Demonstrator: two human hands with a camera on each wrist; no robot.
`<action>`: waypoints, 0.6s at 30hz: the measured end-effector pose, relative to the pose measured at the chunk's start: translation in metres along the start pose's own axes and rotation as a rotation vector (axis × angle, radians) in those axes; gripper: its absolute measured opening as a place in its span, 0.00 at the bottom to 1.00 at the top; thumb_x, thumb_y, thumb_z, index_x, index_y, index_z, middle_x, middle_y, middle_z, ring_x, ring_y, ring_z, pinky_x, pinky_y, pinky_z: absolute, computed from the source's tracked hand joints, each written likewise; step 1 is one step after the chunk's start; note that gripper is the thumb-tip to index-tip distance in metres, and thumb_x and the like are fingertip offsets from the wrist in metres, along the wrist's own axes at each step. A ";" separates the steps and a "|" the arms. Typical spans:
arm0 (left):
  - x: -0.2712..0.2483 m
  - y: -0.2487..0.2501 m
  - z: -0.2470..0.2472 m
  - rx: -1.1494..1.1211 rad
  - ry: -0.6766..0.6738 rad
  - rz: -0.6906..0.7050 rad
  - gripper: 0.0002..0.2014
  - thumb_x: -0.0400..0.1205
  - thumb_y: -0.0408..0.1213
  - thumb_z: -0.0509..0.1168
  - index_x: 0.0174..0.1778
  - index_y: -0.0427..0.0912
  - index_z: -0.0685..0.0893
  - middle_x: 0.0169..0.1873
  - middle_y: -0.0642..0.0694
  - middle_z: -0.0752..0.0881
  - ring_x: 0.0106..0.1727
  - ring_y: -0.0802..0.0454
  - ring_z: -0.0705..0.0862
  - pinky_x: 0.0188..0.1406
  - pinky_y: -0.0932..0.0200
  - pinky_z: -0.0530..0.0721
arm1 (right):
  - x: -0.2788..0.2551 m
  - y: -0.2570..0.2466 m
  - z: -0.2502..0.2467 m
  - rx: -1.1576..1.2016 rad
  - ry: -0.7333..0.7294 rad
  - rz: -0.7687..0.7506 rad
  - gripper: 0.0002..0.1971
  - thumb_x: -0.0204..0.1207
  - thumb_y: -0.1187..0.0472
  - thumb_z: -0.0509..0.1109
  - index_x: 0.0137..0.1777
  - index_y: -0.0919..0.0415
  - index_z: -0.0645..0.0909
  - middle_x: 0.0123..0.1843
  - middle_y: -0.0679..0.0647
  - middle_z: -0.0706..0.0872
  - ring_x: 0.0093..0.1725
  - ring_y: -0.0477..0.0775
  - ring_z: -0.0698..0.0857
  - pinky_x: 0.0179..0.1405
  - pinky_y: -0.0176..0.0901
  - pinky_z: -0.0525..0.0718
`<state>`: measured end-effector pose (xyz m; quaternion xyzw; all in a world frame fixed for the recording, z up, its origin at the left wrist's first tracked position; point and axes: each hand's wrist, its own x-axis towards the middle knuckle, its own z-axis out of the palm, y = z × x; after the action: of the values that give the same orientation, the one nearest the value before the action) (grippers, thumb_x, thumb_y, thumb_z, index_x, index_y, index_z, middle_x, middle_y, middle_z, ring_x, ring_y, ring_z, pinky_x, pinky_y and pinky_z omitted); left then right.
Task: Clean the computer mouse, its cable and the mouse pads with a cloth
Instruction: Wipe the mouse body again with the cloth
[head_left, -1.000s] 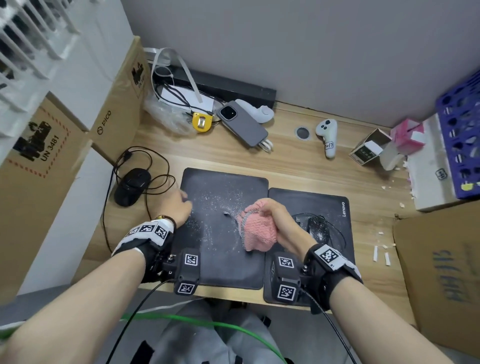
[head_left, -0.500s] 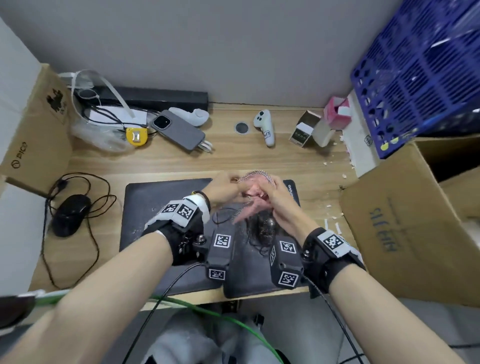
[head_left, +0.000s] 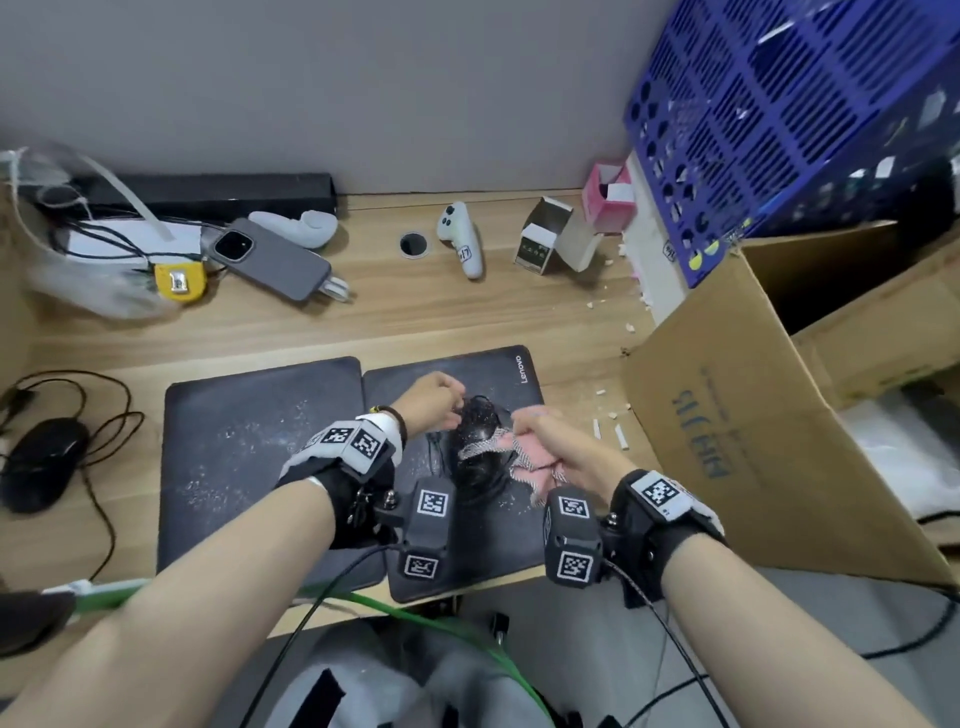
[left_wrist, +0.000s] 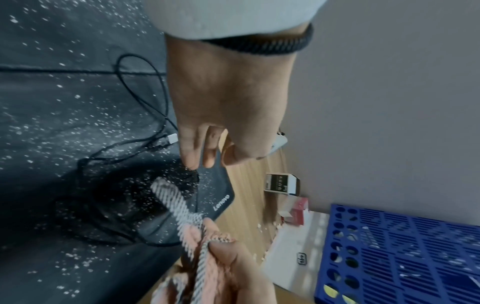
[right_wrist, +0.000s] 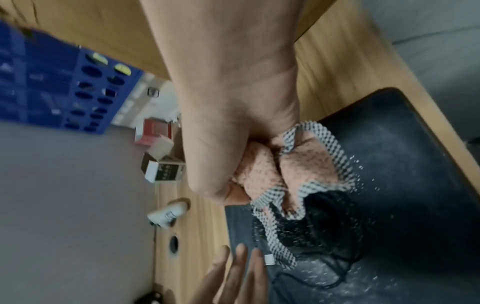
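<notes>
Two black mouse pads lie side by side, both speckled with white dust: the left pad (head_left: 244, 457) and the Lenovo pad (head_left: 498, 371). A black mouse (head_left: 475, 434) sits on the Lenovo pad with its thin cable (left_wrist: 137, 86) looped around it and a white plug (left_wrist: 172, 138) at the cable's end. My right hand (head_left: 540, 431) grips a bunched pink cloth (right_wrist: 298, 164) with a checked hem, and the hem hangs onto the mouse's right side. My left hand (head_left: 441, 397) hovers at the mouse's far end, fingers (left_wrist: 192, 152) straight, tips close to the mouse.
A large cardboard box (head_left: 727, 441) stands just right of the pads, with a blue crate (head_left: 779, 130) behind it. A second black mouse (head_left: 41, 462) with cable lies far left. A phone (head_left: 270, 260), white controller (head_left: 462, 239) and small boxes (head_left: 545, 239) line the back. White crumbs (head_left: 608, 421) dot the desk.
My left hand left the left pad and came over to the mouse on the Lenovo pad. My right hand brought the cloth onto the mouse. The hands, together half a second ago, have parted.
</notes>
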<state>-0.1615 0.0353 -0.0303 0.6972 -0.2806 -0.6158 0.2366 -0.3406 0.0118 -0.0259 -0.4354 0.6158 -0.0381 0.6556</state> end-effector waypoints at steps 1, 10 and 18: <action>0.000 -0.005 0.000 0.002 0.011 -0.034 0.06 0.87 0.28 0.54 0.51 0.41 0.75 0.44 0.46 0.76 0.39 0.56 0.80 0.43 0.64 0.83 | 0.000 0.003 0.003 -0.034 -0.015 0.034 0.10 0.69 0.69 0.62 0.30 0.59 0.68 0.29 0.50 0.67 0.27 0.48 0.66 0.25 0.44 0.65; 0.008 -0.032 0.012 -0.063 0.001 -0.205 0.17 0.87 0.24 0.53 0.73 0.28 0.70 0.72 0.29 0.74 0.72 0.33 0.76 0.56 0.51 0.81 | 0.018 0.024 0.016 -0.129 -0.067 0.189 0.14 0.49 0.58 0.67 0.36 0.55 0.70 0.28 0.51 0.67 0.32 0.53 0.66 0.40 0.51 0.71; 0.007 -0.036 0.020 -0.100 0.066 -0.069 0.11 0.86 0.28 0.54 0.54 0.43 0.81 0.65 0.35 0.81 0.58 0.40 0.83 0.58 0.53 0.80 | 0.015 0.020 0.020 -0.059 -0.059 0.108 0.10 0.54 0.60 0.65 0.35 0.54 0.68 0.30 0.50 0.64 0.37 0.55 0.61 0.34 0.47 0.68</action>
<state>-0.1772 0.0571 -0.0620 0.7138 -0.2174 -0.6133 0.2589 -0.3299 0.0257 -0.0530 -0.4216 0.6197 0.0284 0.6614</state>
